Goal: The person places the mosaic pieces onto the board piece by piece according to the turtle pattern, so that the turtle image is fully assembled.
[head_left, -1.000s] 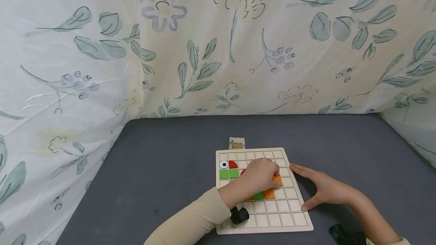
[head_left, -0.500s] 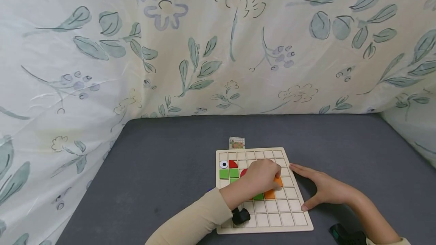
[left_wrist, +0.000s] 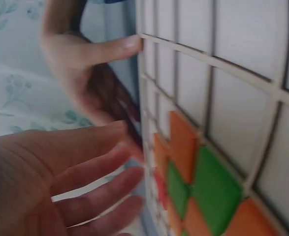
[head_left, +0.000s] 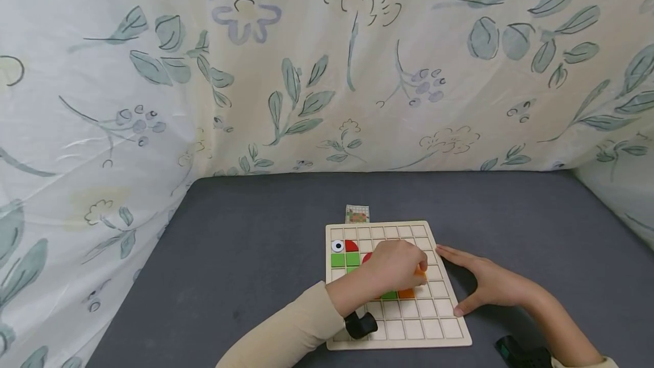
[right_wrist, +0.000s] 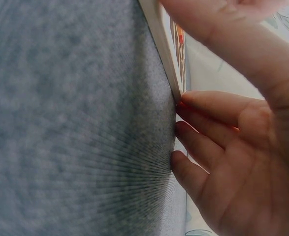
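Observation:
A pale wooden grid board (head_left: 429,322) lies on the dark table, carrying red, green and orange tiles and a white eye tile (head_left: 338,246). Over its middle is my left hand (head_left: 395,266), with an orange tile (head_left: 421,272) showing at the thumb and index finger. In the left wrist view, the left fingers (left_wrist: 117,184) are slightly bent and spread, their tips beside an orange tile (left_wrist: 161,153); nothing shows between thumb and fingers. My right hand (head_left: 490,283) spreads at the board's right edge, thumb and fingertips touching it.
A small picture card (head_left: 357,213) pokes out beyond the board's far edge. Floral cloth (head_left: 306,72) hangs behind and at the sides of the dark grey table (head_left: 265,231). Dark wrist devices (head_left: 361,325) sit on both wrists.
My left hand has shifted slightly right over the orange tile and covers more of it. My right hand stays at the board's edge. The head view has shifted a little.

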Tool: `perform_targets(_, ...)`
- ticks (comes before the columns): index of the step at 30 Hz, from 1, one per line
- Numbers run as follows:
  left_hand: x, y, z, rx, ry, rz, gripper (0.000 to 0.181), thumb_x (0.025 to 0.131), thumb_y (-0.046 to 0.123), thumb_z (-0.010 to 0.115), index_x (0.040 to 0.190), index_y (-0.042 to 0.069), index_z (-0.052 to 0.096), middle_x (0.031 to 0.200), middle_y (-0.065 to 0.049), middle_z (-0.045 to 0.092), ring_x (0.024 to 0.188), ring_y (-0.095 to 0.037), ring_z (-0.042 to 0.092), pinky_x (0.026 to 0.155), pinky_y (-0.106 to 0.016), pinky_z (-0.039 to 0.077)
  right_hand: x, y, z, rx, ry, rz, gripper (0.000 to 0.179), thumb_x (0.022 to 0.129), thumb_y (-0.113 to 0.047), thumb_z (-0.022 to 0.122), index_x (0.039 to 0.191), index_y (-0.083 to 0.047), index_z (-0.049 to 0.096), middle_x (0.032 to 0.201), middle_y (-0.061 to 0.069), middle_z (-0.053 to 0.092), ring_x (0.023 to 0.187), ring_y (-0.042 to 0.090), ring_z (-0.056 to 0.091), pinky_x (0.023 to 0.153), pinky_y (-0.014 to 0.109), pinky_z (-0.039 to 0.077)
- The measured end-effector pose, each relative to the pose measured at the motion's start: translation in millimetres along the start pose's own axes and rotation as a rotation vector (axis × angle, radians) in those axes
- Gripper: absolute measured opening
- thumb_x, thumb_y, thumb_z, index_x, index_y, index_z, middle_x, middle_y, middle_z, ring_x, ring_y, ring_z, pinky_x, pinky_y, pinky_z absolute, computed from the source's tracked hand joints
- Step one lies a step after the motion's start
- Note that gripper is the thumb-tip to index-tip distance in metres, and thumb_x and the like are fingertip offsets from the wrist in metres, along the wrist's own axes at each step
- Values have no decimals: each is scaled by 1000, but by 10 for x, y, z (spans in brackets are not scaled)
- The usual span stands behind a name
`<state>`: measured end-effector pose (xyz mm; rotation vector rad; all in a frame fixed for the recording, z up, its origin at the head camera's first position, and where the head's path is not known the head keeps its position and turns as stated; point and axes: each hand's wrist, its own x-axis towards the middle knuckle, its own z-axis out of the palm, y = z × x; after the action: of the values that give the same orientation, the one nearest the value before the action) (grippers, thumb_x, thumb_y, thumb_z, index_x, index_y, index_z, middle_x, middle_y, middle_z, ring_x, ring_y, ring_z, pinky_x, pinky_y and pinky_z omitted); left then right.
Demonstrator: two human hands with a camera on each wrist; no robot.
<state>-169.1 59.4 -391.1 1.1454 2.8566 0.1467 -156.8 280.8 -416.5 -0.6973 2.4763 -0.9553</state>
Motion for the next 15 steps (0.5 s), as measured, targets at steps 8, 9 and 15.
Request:
perform_targets(8,-275,-97,-234,-43,-149,35,17,81,36,70,97,30,70,72,16,60,63,1,50,48,-18,36,-1,17,18,-45,15,-7,109,60,-40,82,146,-6,24,147,25,24,128,51,23,90,62,32)
perform_targets(9,-316,-125,-255,-56,-156,41,18,81,35,69,98,28,69,72,15,60,64,1,50,48,-18,36,0,19,19,-52,18,3,110,60,-41,83,146,-6,24,147,25,24,128,51,23,90,61,32)
perform_targets(15,-560,-345,-350,-116,-140,36,22,81,34,70,101,25,69,88,11,66,72,0,55,52,-16,37,37,28,17,-22,-4,27,110,60,-38,84,145,-2,24,146,29,22,128,54,21,88,67,29)
